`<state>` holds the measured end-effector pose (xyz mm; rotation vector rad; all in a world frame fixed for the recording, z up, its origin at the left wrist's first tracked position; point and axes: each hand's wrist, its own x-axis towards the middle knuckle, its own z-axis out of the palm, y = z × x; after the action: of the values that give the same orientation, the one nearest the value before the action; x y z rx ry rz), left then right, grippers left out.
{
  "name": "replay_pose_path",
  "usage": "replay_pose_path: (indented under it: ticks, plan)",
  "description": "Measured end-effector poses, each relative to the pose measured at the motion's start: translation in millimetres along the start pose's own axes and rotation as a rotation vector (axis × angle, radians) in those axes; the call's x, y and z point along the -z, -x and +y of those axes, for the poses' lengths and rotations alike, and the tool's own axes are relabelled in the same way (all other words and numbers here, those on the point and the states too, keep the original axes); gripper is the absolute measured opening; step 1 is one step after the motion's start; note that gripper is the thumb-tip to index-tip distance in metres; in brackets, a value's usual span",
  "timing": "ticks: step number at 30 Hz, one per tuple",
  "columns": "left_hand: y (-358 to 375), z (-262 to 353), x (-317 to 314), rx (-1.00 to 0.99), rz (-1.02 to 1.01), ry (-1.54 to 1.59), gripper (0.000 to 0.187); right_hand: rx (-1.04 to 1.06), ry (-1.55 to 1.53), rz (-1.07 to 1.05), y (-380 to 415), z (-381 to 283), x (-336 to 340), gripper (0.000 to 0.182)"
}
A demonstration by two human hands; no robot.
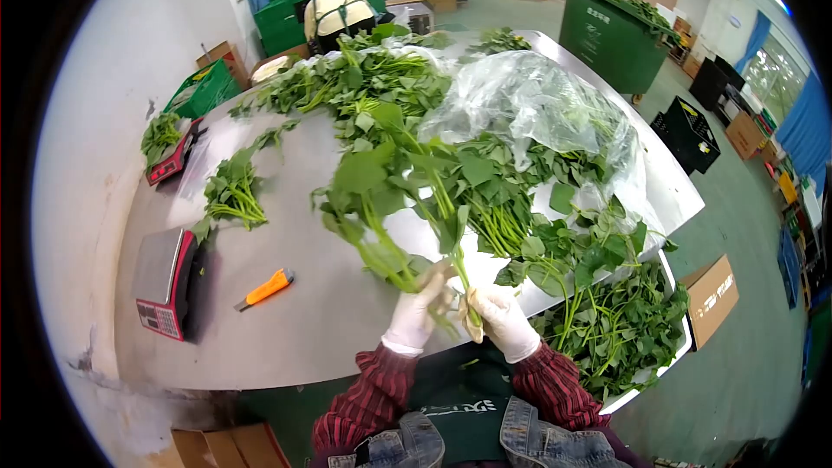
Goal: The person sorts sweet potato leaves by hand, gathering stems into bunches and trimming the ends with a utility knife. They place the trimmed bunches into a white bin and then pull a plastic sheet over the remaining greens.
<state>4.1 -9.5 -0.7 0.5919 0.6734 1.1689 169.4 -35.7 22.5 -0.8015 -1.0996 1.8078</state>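
Observation:
My left hand (419, 305), in a white glove, is closed round the stems of a bunch of leafy greens (374, 243). Close beside it, my gloved right hand (498, 316) pinches the lower end of a leafy green stem (454, 234) held upright. Both hands are over the front edge of the metal table (321, 338). Beyond them lies a large pile of leafy greens (494, 225), partly under a clear plastic bag (529, 95). A smaller bunch of greens (234, 191) rests on the table to the left.
An orange utility knife (265, 289) and a red digital scale (165, 282) sit at the left. Another scale (173, 156) bears greens. A white bin (685, 342) of greens stands at my right. Behind are a bending person (338, 16) and a green wheeled bin (607, 39).

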Motion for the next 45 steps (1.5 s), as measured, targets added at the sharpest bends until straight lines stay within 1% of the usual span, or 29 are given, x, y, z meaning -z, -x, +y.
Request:
replay_pose_path:
  ticks: [1, 3, 5, 6, 7, 9, 11, 13, 15, 16, 17, 19, 21, 23, 25, 26, 27, 29, 30, 32, 34, 35, 36, 37, 39, 41, 42, 43, 45]
  plan:
    - [0.0, 2.3, -6.2, 0.049, -0.020, 0.062, 0.038, -0.013, -0.016, -0.042, 2.6, 4.2, -3.8, 0.038]
    - [2.0, 3.3, -7.3, 0.063, 0.024, 0.026, 0.036, -0.037, -0.004, -0.034, 4.4, 15.2, -7.6, 0.034]
    - [-4.4, -6.4, 6.6, 0.067, -0.034, 0.078, 0.031, 0.031, 0.302, 0.139, 7.3, 14.9, -10.2, 0.029]
    - [-4.4, -6.0, 4.0, 0.031, 0.025, 0.077, 0.024, 0.128, 0.517, 0.308, 6.3, 20.3, -11.2, 0.025]
    - [-3.4, -6.2, 0.9, 0.030, 0.027, 0.078, 0.024, 0.127, 0.518, 0.306, 4.9, 20.3, -8.9, 0.025]
    - [0.6, -5.5, -6.5, -0.050, 0.113, -0.053, 0.019, 0.330, 0.371, 0.678, 1.0, 15.2, 0.8, 0.028]
    - [3.8, -2.6, -7.1, -0.066, 0.148, 0.005, 0.018, 0.461, 0.362, 0.797, 1.9, 1.6, 39.5, 0.032]
    - [6.5, 8.8, 1.1, -0.069, 0.108, -0.027, 0.018, 0.253, 0.421, 0.930, 2.1, -15.3, 90.4, 0.037]
    - [7.8, 12.1, 0.7, -0.071, 0.113, -0.042, 0.019, 0.254, 1.036, 1.118, 4.8, 4.9, 155.6, 0.042]
    - [9.0, 12.4, -1.9, -0.062, 0.120, -0.055, 0.019, 0.026, 1.054, 1.109, 12.6, -30.6, 118.7, 0.047]
    - [10.1, 10.1, -3.7, -0.048, 0.129, -0.068, 0.020, 0.022, 1.059, 1.110, 11.4, -36.4, 104.6, 0.047]
    - [9.5, 1.0, -6.6, -0.032, 0.117, -0.071, 0.019, 0.040, 0.791, 0.805, 9.7, -37.9, 81.9, 0.045]
    - [8.5, -4.6, -11.6, -0.016, 0.097, -0.077, 0.019, 0.022, 0.565, 0.524, 5.1, -34.9, 40.9, 0.044]
    - [12.0, -4.0, -19.4, -0.004, 0.067, -0.141, 0.016, 0.035, 0.555, 0.407, -5.0, -27.4, 7.8, 0.030]
    - [17.3, -5.5, -24.1, -0.004, 0.080, -0.226, 0.015, -0.004, 0.667, 0.383, -17.0, -23.9, -8.2, 0.032]
    - [19.6, -10.4, -24.3, -0.038, 0.098, -0.239, 0.016, 0.039, 0.864, 0.382, -24.0, -17.8, -8.3, 0.035]
    - [20.8, -12.4, -24.1, -0.073, 0.115, -0.252, 0.017, 0.040, 0.860, 0.382, -29.6, -12.0, -7.2, 0.035]
    - [25.1, -4.3, -28.4, -0.027, 0.126, -0.278, 0.018, 0.046, 0.943, 0.363, -37.9, -4.4, -6.2, 0.035]
    - [25.9, -0.9, -32.2, -0.028, 0.122, -0.271, 0.018, 0.000, 0.877, 0.355, -36.8, -9.2, -11.0, 0.035]
    - [25.4, -1.1, -29.3, -0.027, 0.120, -0.260, 0.018, 0.010, 0.798, 0.358, -30.3, -17.5, -18.8, 0.033]
    - [20.6, -5.9, -15.3, 0.039, -0.001, -0.267, 0.023, 0.017, 0.721, 0.365, -26.2, -16.9, -17.9, 0.031]
    - [18.6, -8.1, -10.6, 0.041, -0.001, -0.266, 0.023, -0.001, 0.550, 0.375, -22.8, -13.6, -13.9, 0.029]
    - [16.9, -8.3, -8.5, 0.053, 0.007, -0.171, 0.024, -0.018, 0.379, 0.386, -19.5, -13.7, -11.9, 0.028]
    - [16.2, -7.9, -6.8, 0.064, 0.016, -0.076, 0.025, -0.020, 0.380, 0.388, -15.2, -16.3, -10.0, 0.028]
    - [15.6, -3.4, -3.7, 0.049, 0.025, -0.016, 0.027, -0.080, 0.200, 0.433, -5.7, -26.1, -9.8, 0.026]
    - [14.8, 0.7, -0.9, 0.019, -0.047, -0.038, 0.023, -0.086, 0.180, 0.384, -1.8, -30.1, -12.9, 0.026]
    - [14.0, 2.2, -2.0, 0.038, -0.023, -0.119, 0.021, -0.092, 0.209, 0.386, -0.7, -31.7, -15.6, 0.027]
    - [15.3, 2.3, -5.7, 0.041, -0.023, -0.118, 0.021, -0.096, 0.237, 0.390, -0.5, -32.3, -17.2, 0.027]
    - [18.7, 1.9, -18.5, 0.008, 0.005, -0.354, 0.020, -0.101, 0.292, 0.365, -4.8, -26.5, -15.3, 0.029]
